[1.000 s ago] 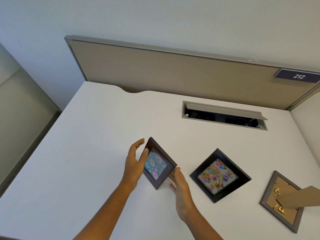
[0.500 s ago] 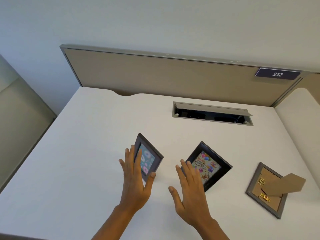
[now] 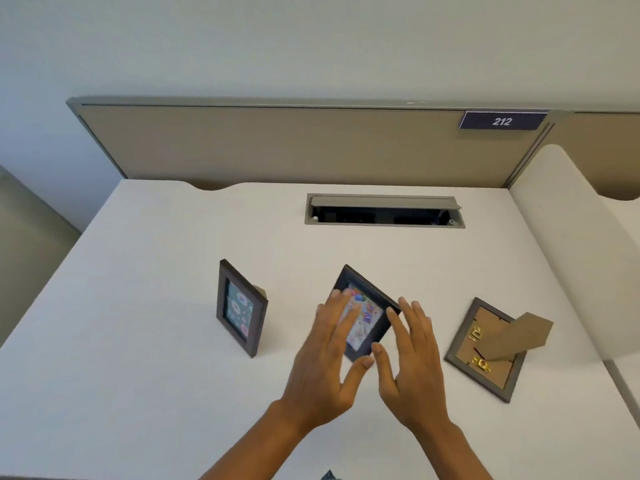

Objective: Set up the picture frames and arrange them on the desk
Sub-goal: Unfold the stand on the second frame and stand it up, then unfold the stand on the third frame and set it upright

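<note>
A dark frame with a doughnut picture stands upright on the white desk, left of centre, free of both hands. A black frame with a colourful birthday picture lies in the middle of the desk. My left hand is spread over its left side, fingers apart and blurred. My right hand is spread at its right edge, the fingertips at the frame's corner. Neither hand has closed around it. A grey frame lies face down at the right, its cardboard stand sticking up.
An open cable hatch is set into the desk behind the frames. A beige partition with a "212" sign runs along the back. A white curved divider bounds the right side.
Both hands have let go of the doughnut frame, which now stands alone, and have moved right to the birthday frame. The camera view has shifted to the right.
</note>
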Available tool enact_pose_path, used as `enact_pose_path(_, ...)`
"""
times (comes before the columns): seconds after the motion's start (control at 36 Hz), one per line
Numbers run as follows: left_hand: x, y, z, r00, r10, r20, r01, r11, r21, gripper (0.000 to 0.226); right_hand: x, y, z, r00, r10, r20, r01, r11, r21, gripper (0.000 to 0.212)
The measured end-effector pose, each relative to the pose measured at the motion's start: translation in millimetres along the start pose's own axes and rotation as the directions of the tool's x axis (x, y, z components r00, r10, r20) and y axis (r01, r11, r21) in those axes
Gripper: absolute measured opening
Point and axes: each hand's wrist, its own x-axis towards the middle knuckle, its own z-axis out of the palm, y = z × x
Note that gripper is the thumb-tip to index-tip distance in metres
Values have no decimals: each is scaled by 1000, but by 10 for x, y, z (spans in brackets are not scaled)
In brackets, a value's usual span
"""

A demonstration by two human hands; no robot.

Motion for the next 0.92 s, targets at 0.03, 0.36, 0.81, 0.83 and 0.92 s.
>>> enact_pose_path(0.03, 25, 59, 85, 999, 26, 22, -26, 1000, -14, 77, -10, 81, -47, 1000, 9, -9, -9, 1000, -5, 65)
enact_pose_path(0.36, 176, 299, 1310, 834, -248, 493, 350, 928, -124, 77, -413, 1166, -325, 864, 501, 43, -500, 865, -30, 65)
enact_pose_path(0.81, 604, 412, 2263, 557, -550, 622, 646, 758, 92, 90, -571, 1820, -399, 558, 827, 68, -830, 555, 65, 68)
enact_pose_path(0.83, 611, 425, 2279, 557, -543, 628, 657, 751, 67, 80, -563, 1830, -384, 547, 835, 61, -836, 541, 86, 67)
enact_pose_path(0.92, 597, 412, 2358, 575, -530, 624, 659, 752, 31, 70, -528, 1863, -384, 515, 855, 63, -851, 501, 157, 57)
